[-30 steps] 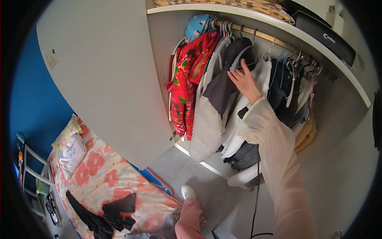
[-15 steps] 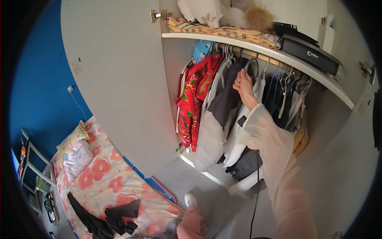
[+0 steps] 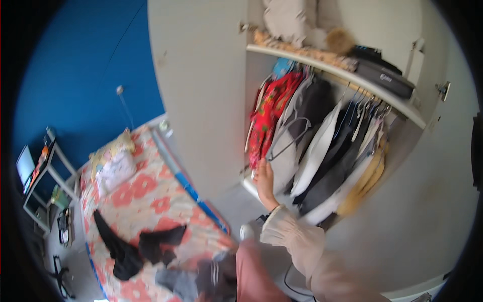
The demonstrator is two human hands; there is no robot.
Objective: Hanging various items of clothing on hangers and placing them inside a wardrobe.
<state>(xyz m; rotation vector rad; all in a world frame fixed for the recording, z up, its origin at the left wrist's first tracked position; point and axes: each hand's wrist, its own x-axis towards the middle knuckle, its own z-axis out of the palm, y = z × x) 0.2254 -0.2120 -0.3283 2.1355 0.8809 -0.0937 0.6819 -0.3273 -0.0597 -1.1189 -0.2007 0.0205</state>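
Blue wall [image 3: 85, 75] fills the far left of my feed, and below it sits the bed [image 3: 146, 201] with a flowered cover, dark garments [image 3: 136, 246] strewn across it and a pale pillow [image 3: 113, 168] at its head. Moving right, I see the open wardrobe door [image 3: 201, 90], and just past its edge a red patterned garment [image 3: 269, 116] hanging first on the rail. In front of that I make out an empty wire hanger [image 3: 289, 138], tilted, its lower corner meeting the right hand [image 3: 265, 182], which reaches up from a cream sleeve [image 3: 302, 246]. The fingers seem closed on the hanger's bottom end, though the blur keeps me from being sure how firm the hold is. I cannot find the left hand anywhere in view, so I cannot say how it stands. Further right hang white, black and grey clothes [image 3: 332, 156], packed close, with a yellow piece [image 3: 365, 181] at the end and a shelf [image 3: 352, 75] above carrying folded linen and a dark case [image 3: 385, 78]. My worry is the hanger: held only by one corner, it could snag a neighbouring sleeve and drag a garment off the rail, or slip free and drop to the wardrobe floor.
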